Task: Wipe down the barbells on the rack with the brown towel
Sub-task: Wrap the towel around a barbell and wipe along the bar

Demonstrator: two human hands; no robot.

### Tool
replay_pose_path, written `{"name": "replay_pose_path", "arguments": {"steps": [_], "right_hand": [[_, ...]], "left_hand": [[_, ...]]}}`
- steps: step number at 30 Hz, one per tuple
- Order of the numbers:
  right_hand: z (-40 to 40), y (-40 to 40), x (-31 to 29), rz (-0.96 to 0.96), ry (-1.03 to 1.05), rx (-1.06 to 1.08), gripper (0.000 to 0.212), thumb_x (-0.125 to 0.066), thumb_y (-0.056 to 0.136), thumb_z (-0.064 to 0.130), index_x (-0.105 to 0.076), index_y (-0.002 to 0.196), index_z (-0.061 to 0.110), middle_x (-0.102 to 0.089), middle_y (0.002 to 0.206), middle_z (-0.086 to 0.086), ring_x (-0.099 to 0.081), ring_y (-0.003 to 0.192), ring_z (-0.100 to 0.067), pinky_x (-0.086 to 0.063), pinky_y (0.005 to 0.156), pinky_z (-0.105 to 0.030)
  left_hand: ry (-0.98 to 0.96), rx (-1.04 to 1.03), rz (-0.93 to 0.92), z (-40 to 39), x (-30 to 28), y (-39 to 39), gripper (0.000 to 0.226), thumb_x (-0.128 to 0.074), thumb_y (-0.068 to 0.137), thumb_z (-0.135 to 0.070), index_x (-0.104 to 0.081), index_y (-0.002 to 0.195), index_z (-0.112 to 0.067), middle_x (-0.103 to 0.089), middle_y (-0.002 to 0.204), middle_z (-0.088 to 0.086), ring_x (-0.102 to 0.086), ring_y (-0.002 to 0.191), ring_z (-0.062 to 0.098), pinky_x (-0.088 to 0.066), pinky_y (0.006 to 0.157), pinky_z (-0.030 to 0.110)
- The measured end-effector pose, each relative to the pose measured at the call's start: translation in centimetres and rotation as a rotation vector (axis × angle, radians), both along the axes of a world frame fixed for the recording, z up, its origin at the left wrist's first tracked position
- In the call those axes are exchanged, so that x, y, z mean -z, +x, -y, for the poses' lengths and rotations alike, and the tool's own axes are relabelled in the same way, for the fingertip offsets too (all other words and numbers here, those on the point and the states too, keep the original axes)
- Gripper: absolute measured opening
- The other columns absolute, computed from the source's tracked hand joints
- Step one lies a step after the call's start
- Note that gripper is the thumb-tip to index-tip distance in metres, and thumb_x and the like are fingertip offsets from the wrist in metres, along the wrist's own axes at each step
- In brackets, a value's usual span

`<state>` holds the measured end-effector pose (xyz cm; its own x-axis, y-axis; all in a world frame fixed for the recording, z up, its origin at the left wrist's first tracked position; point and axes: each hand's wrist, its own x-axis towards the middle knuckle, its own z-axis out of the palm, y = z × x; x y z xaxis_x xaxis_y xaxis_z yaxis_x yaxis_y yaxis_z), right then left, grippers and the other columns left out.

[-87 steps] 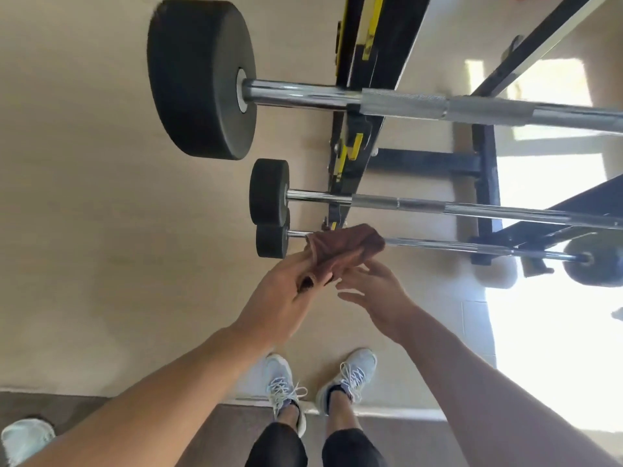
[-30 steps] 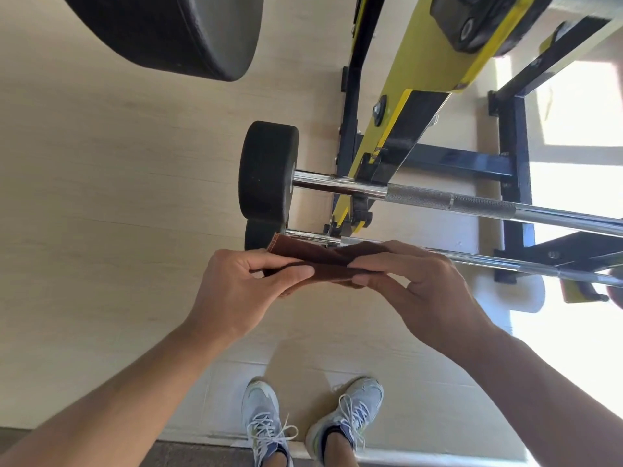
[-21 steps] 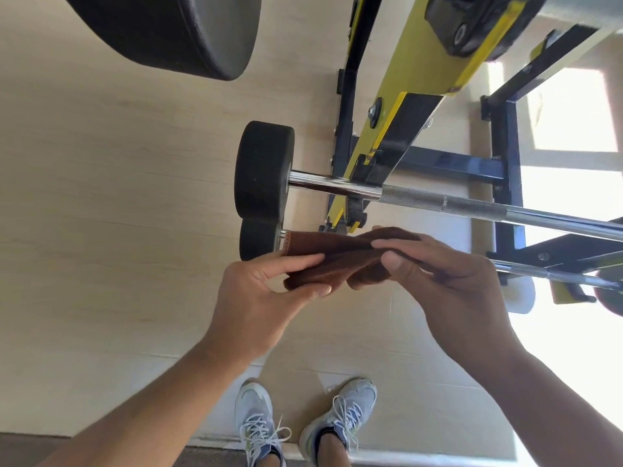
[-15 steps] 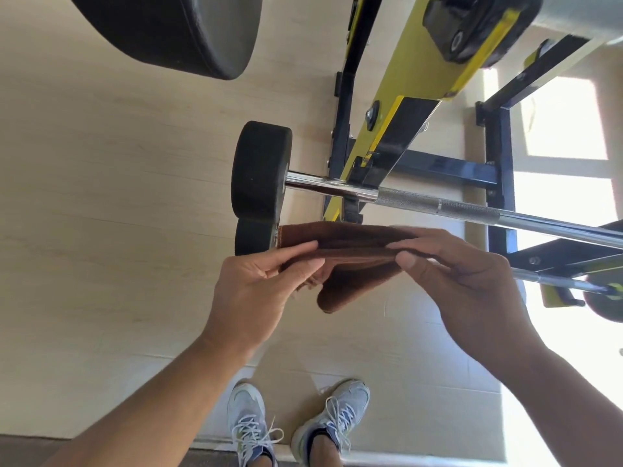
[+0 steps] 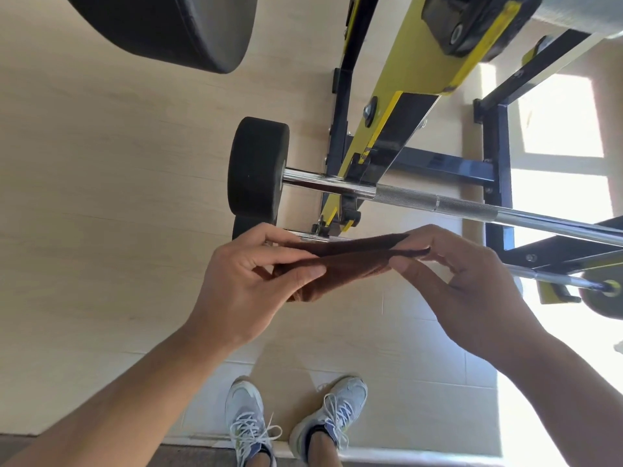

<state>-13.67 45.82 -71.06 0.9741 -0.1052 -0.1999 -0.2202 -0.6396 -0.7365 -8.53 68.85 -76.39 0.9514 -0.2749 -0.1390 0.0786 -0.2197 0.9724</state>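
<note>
The brown towel (image 5: 350, 264) is stretched flat between my two hands. My left hand (image 5: 249, 284) pinches its left end with thumb and fingers. My right hand (image 5: 468, 281) pinches the right end. The towel hangs just in front of the lowest barbell (image 5: 553, 278), whose left part it hides. Above it the middle barbell (image 5: 438, 203) lies on the rack with a black end weight (image 5: 258, 166). A larger black weight (image 5: 168, 25) of the top barbell fills the upper left.
The yellow and black rack upright (image 5: 401, 106) slants from the top right down to the bars. Dark blue base beams (image 5: 495, 183) lie on the pale wood floor. My two grey shoes (image 5: 293, 419) stand below. Bright sunlight covers the floor at the right.
The towel has gone from bunched in my left hand to pulled out flat between both hands. The camera has moved closer to the lower bars, and the hanging fold has been drawn up.
</note>
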Motion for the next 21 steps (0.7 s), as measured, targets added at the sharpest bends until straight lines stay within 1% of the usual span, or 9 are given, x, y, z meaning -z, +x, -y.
{"name": "replay_pose_path", "arguments": {"steps": [2,5,8,10,13,15,17,19,21], "right_hand": [[0.2,0.2,0.3,-0.027,-0.011,0.046,0.005,-0.068,0.085,0.042,-0.071,0.088,0.041,-0.071,0.094,0.03,-0.065,0.097,0.003,-0.048,0.074,-0.014],[0.6,0.4,1.1,-0.068,-0.011,0.152,0.012,-0.078,0.082,0.035,-0.074,0.082,0.047,-0.071,0.085,0.032,-0.067,0.078,0.001,-0.048,0.065,-0.023],[0.3,1.1,1.6,-0.048,-0.1,0.196,0.025,-0.08,0.083,0.031,-0.071,0.094,0.051,-0.071,0.078,0.031,-0.067,0.077,0.007,-0.051,0.073,-0.026],[0.1,1.9,2.2,-0.085,-0.257,0.16,0.028,-0.074,0.087,0.04,-0.067,0.113,0.049,-0.071,0.084,0.028,-0.067,0.079,0.003,-0.051,0.075,-0.027],[-0.1,3.2,3.0,-0.139,-0.445,0.169,0.024,-0.063,0.089,0.058,-0.076,0.096,0.039,-0.073,0.072,0.013,-0.067,0.075,-0.019,-0.053,0.073,-0.035],[-0.8,4.0,3.3,-0.131,-0.305,0.265,0.021,-0.063,0.091,0.054,-0.074,0.09,0.037,-0.069,0.061,0.009,-0.066,0.063,-0.014,-0.055,0.072,-0.037],[-2.0,5.2,2.8,-0.053,0.01,0.426,0.009,-0.065,0.095,0.036,-0.072,0.093,0.03,-0.073,0.064,0.009,-0.07,0.061,-0.008,-0.059,0.072,-0.04],[-3.3,6.7,2.4,0.109,0.26,0.497,0.015,-0.063,0.098,0.019,-0.067,0.111,0.025,-0.078,0.087,0.009,-0.074,0.08,-0.005,-0.061,0.079,-0.033],[-4.5,8.0,2.8,0.179,0.304,0.4,0.049,-0.058,0.101,0.011,-0.045,0.144,0.03,-0.069,0.128,0.008,-0.066,0.111,-0.002,-0.053,0.094,-0.024]], "left_hand": [[0.045,-0.039,0.062,0.0,0.3,0.1,0.017,-0.083,0.073,-0.02,-0.082,0.09,-0.018,-0.071,0.086,-0.013,-0.068,0.074,0.004,-0.049,0.064,0.007],[0.134,-0.069,0.14,0.1,0.7,0.5,0.019,-0.085,0.072,-0.021,-0.082,0.091,-0.02,-0.07,0.08,-0.014,-0.067,0.078,0.006,-0.045,0.068,0.005],[0.235,-0.002,0.332,0.0,0.8,1.3,0.017,-0.083,0.078,-0.018,-0.08,0.094,-0.016,-0.072,0.084,-0.009,-0.068,0.077,0.011,-0.053,0.069,0.02],[0.382,0.077,0.489,0.2,0.6,2.4,0.018,-0.08,0.082,-0.022,-0.075,0.099,-0.016,-0.072,0.088,-0.006,-0.068,0.078,0.012,-0.056,0.069,0.032],[0.589,0.088,0.567,0.5,0.1,4.5,0.032,-0.075,0.082,-0.035,-0.064,0.109,-0.022,-0.072,0.089,-0.006,-0.067,0.078,0.013,-0.055,0.067,0.029],[0.634,0.065,0.607,0.8,-0.5,5.9,0.032,-0.076,0.082,-0.036,-0.066,0.109,-0.022,-0.073,0.09,-0.006,-0.067,0.078,0.013,-0.056,0.066,0.03],[0.634,0.003,0.618,1.2,-1.4,7.7,0.029,-0.077,0.082,-0.036,-0.068,0.107,-0.023,-0.073,0.091,-0.009,-0.067,0.076,0.01,-0.057,0.067,0.033],[0.535,-0.085,0.545,1.8,-2.2,10.0,0.026,-0.078,0.083,-0.033,-0.068,0.105,-0.024,-0.071,0.093,-0.016,-0.062,0.07,0.0,-0.055,0.07,0.022],[0.419,-0.134,0.501,2.3,-2.5,12.4,0.03,-0.075,0.087,-0.024,-0.065,0.114,-0.019,-0.07,0.107,-0.013,-0.064,0.077,-0.004,-0.054,0.076,0.013]]}}
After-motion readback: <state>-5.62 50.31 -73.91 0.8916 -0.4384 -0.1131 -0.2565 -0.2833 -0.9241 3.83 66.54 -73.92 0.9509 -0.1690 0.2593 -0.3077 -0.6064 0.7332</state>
